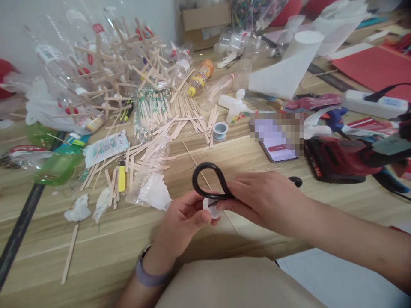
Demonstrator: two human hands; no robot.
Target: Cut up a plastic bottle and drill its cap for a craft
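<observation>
A small round white piece, apparently a bottle cap [210,209], is pinched between the thumb and fingers of my left hand [184,218]. My right hand [261,199] is closed around a pair of scissors [195,182] with black loop handles. One large loop rises above the cap, and a second black end shows past the back of my right hand. A short dark tip meets the cap's face beside my right fingertips; most of the blades are hidden in my grip. Under the hands, a thin wooden skewer [231,222] lies on the wooden table [112,256].
Craft sticks [189,122], a clear plastic bottle [152,160] and a yellow screwdriver [122,176] lie to the left. Ahead sit a wire spool [220,131], a glue bottle [229,102] and a phone [276,145]. A red-and-black power drill [337,158] is at right.
</observation>
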